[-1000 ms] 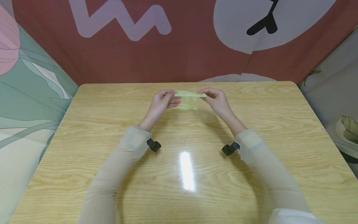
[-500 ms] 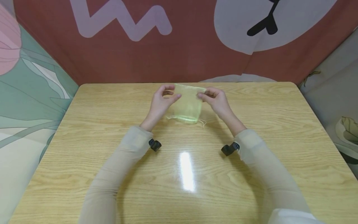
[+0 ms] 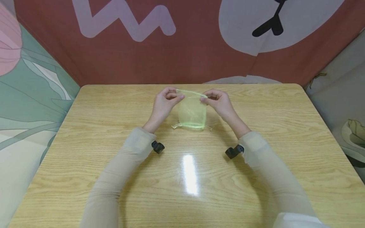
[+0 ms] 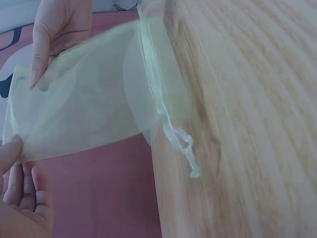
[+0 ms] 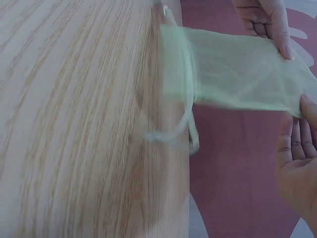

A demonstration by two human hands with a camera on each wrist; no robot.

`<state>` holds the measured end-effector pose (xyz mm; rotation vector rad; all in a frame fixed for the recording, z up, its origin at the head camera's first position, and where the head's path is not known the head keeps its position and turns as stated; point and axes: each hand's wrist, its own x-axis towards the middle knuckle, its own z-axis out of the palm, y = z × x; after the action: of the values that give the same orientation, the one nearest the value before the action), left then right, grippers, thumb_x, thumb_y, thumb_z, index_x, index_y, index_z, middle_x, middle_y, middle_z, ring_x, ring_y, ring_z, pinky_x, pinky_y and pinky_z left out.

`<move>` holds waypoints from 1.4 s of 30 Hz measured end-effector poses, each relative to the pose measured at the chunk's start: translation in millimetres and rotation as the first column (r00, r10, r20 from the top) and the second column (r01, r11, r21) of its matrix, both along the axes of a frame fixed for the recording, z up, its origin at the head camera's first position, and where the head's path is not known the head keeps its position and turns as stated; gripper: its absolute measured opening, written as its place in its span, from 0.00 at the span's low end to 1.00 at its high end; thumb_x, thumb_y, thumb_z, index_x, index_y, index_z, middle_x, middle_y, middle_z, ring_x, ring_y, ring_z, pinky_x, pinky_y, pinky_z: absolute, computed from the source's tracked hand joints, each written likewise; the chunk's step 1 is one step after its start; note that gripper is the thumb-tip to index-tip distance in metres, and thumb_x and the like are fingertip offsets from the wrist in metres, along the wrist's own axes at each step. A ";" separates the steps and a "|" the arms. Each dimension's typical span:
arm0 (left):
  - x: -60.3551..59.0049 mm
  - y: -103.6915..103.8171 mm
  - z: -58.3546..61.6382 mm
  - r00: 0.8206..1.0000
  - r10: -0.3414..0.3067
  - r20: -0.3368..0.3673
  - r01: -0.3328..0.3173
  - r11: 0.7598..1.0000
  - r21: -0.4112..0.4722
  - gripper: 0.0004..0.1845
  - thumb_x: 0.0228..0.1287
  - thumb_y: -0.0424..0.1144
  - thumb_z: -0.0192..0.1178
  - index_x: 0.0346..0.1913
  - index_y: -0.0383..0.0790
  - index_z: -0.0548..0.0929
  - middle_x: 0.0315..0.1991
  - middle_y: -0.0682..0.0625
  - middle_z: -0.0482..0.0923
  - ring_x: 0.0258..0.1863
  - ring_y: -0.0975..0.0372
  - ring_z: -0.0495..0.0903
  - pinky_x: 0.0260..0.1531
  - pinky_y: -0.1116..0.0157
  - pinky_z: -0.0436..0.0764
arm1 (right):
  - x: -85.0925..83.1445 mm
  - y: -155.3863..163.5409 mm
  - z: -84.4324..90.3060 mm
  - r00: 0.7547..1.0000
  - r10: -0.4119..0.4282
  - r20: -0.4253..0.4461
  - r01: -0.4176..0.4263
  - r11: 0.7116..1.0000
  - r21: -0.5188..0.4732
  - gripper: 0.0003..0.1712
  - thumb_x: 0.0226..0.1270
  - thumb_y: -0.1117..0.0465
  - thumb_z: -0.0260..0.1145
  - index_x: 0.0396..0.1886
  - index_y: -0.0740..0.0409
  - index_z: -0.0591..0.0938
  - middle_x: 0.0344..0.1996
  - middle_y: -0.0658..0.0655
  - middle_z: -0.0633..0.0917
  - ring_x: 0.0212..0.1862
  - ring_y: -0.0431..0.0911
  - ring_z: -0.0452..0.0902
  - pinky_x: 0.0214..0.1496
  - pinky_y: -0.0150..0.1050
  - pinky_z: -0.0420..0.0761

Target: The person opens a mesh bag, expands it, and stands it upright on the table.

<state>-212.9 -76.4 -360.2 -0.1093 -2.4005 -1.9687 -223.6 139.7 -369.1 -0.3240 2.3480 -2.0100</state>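
A sheer yellow-green drawstring pouch [image 3: 192, 110] hangs between both hands near the far edge of the table. My left hand [image 3: 163, 103] pinches its upper left corner between thumb and fingers. At the upper right corner, my right hand [image 3: 219, 101] pinches it the same way. The drawstring end hangs lowest, toward me, with a looped ribbon [image 4: 181, 139] dangling off one side in the left wrist view. In the right wrist view, another ribbon loop [image 5: 190, 129] hangs off the other side and looks blurred. Nothing shows through the thin fabric as lying inside.
The wood-grain table [image 3: 188, 202] stretches under both forearms, with a bright light reflection in front. A red-brown printed cloth [image 3: 188, 60] stands behind the far edge. Small black cameras [image 3: 157, 147] sit at both wrists.
The pouch, bunched and swung up a second ago, has flipped down to hang flat with its drawstring end toward me. Both hands keep hold of its corners and have barely moved.
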 end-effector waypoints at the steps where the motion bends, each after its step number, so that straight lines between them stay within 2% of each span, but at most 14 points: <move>1: 0.2 -0.4 0.1 1.000 0.001 0.006 -0.001 1.000 0.001 0.15 0.59 0.37 0.67 0.47 0.36 0.78 0.41 0.40 0.86 0.41 0.62 0.83 0.40 0.73 0.77 | 0.1 0.0 0.0 1.000 0.002 0.001 -0.002 1.000 0.009 0.04 0.59 0.65 0.69 0.33 0.52 0.84 0.25 0.41 0.86 0.29 0.34 0.80 0.37 0.28 0.81; 5: 0.3 -1.2 -0.3 1.000 -0.006 0.008 0.006 1.000 -0.006 0.16 0.60 0.38 0.66 0.48 0.35 0.78 0.42 0.39 0.86 0.45 0.57 0.83 0.42 0.72 0.78 | -0.2 0.6 -0.4 1.000 0.021 0.017 -0.022 0.998 0.057 0.07 0.60 0.66 0.69 0.38 0.57 0.83 0.28 0.36 0.85 0.31 0.34 0.79 0.39 0.26 0.80; 10: -0.9 -0.9 -1.0 1.000 -0.017 0.010 0.018 1.000 -0.014 0.18 0.62 0.37 0.64 0.53 0.34 0.79 0.46 0.38 0.84 0.48 0.55 0.84 0.48 0.68 0.81 | 1.5 3.0 -1.0 0.995 0.098 0.019 -0.099 0.993 0.071 0.19 0.61 0.64 0.68 0.52 0.62 0.80 0.38 0.34 0.83 0.40 0.33 0.79 0.46 0.25 0.80; 14: -1.2 -0.9 -1.2 0.999 -0.035 -0.007 0.035 0.999 -0.028 0.19 0.64 0.36 0.61 0.57 0.34 0.78 0.49 0.39 0.83 0.50 0.54 0.83 0.54 0.65 0.81 | 2.2 3.8 -2.1 0.986 0.168 -0.015 -0.168 0.985 0.043 0.24 0.68 0.57 0.62 0.58 0.66 0.76 0.48 0.43 0.82 0.48 0.34 0.77 0.52 0.27 0.80; 18: -1.3 -1.0 -1.6 0.996 -0.074 -0.051 0.072 0.997 -0.039 0.19 0.67 0.35 0.58 0.59 0.32 0.76 0.55 0.42 0.80 0.52 0.52 0.82 0.57 0.63 0.80 | 1.8 2.5 -2.1 0.972 0.225 -0.063 -0.224 0.974 0.017 0.31 0.72 0.48 0.54 0.60 0.72 0.73 0.56 0.60 0.80 0.53 0.34 0.76 0.55 0.30 0.80; 21: -1.2 -0.8 -1.8 0.992 -0.098 -0.075 0.093 0.994 -0.059 0.20 0.69 0.36 0.56 0.60 0.32 0.75 0.58 0.43 0.79 0.52 0.52 0.82 0.57 0.62 0.79 | 2.9 1.7 -0.2 0.967 0.251 -0.045 -0.249 0.967 0.046 0.27 0.72 0.55 0.57 0.62 0.69 0.72 0.61 0.66 0.76 0.55 0.35 0.75 0.55 0.29 0.79; 23: -1.2 -0.3 -1.6 0.991 -0.106 -0.083 0.100 0.992 -0.078 0.20 0.69 0.36 0.55 0.61 0.33 0.75 0.57 0.42 0.80 0.52 0.52 0.82 0.57 0.61 0.79 | 3.9 0.5 1.3 0.969 0.247 -0.024 -0.244 0.966 0.089 0.25 0.69 0.61 0.60 0.63 0.66 0.72 0.62 0.65 0.75 0.56 0.38 0.75 0.56 0.29 0.79; 25: -1.3 0.9 -1.0 0.991 -0.103 -0.085 0.096 0.991 -0.091 0.20 0.69 0.37 0.56 0.61 0.34 0.75 0.54 0.42 0.81 0.53 0.53 0.82 0.57 0.61 0.79 | 4.5 -1.2 1.6 0.979 0.205 -0.003 -0.203 0.973 0.108 0.24 0.67 0.64 0.63 0.61 0.64 0.75 0.59 0.61 0.78 0.52 0.38 0.77 0.54 0.28 0.80; 28: -1.4 3.5 -0.1 0.992 -0.085 -0.091 0.076 0.993 -0.092 0.21 0.67 0.37 0.58 0.61 0.35 0.75 0.53 0.40 0.82 0.53 0.53 0.81 0.57 0.61 0.79 | 4.0 -3.3 0.9 0.995 0.097 -0.002 -0.096 0.993 0.075 0.19 0.64 0.63 0.66 0.54 0.65 0.80 0.44 0.48 0.87 0.43 0.36 0.81 0.48 0.28 0.83; 32: -0.9 6.3 -0.1 0.991 -0.035 -0.127 0.032 0.999 -0.024 0.24 0.62 0.33 0.63 0.61 0.34 0.73 0.55 0.39 0.78 0.53 0.51 0.79 0.55 0.61 0.80 | 1.7 -4.1 0.3 0.999 -0.034 -0.017 0.033 0.999 -0.038 0.08 0.61 0.63 0.69 0.39 0.62 0.86 0.25 0.37 0.86 0.31 0.32 0.82 0.38 0.26 0.83; 34: -0.2 7.0 -0.9 0.987 -0.007 -0.158 0.009 1.000 0.008 0.23 0.60 0.32 0.64 0.58 0.32 0.72 0.54 0.39 0.77 0.51 0.51 0.78 0.53 0.61 0.80 | 0.9 -4.6 0.5 0.997 -0.070 -0.023 0.068 0.995 -0.070 0.02 0.60 0.63 0.69 0.32 0.54 0.87 0.22 0.37 0.86 0.29 0.32 0.82 0.36 0.26 0.83; 36: 1.2 7.7 -1.1 0.982 0.017 -0.187 -0.017 1.000 0.003 0.20 0.59 0.31 0.66 0.52 0.31 0.73 0.50 0.39 0.77 0.47 0.52 0.79 0.49 0.62 0.81 | 0.7 -5.4 1.0 0.996 -0.085 -0.017 0.083 0.991 -0.102 0.04 0.59 0.65 0.70 0.29 0.50 0.86 0.22 0.38 0.86 0.28 0.33 0.82 0.36 0.26 0.83; 39: 3.4 9.6 -1.0 0.976 0.016 -0.217 -0.023 0.999 -0.030 0.16 0.57 0.32 0.67 0.46 0.29 0.76 0.46 0.39 0.78 0.43 0.54 0.80 0.44 0.65 0.83 | 1.1 -7.3 1.6 0.996 -0.090 -0.021 0.086 0.989 -0.124 0.03 0.59 0.67 0.69 0.28 0.55 0.86 0.22 0.39 0.86 0.28 0.33 0.82 0.36 0.26 0.83; 42: 5.0 12.3 -0.4 0.975 -0.025 -0.219 0.014 0.999 -0.051 0.15 0.57 0.32 0.67 0.45 0.29 0.79 0.47 0.39 0.81 0.43 0.53 0.82 0.44 0.66 0.84 | 1.6 -9.5 1.5 0.997 -0.077 -0.032 0.073 0.991 -0.116 0.01 0.58 0.68 0.70 0.29 0.59 0.85 0.22 0.39 0.85 0.27 0.33 0.81 0.36 0.26 0.83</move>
<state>-207.9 -64.0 -360.5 -0.3341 -2.3144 -1.7983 -222.0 130.2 -367.6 -0.2822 2.3039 -2.1964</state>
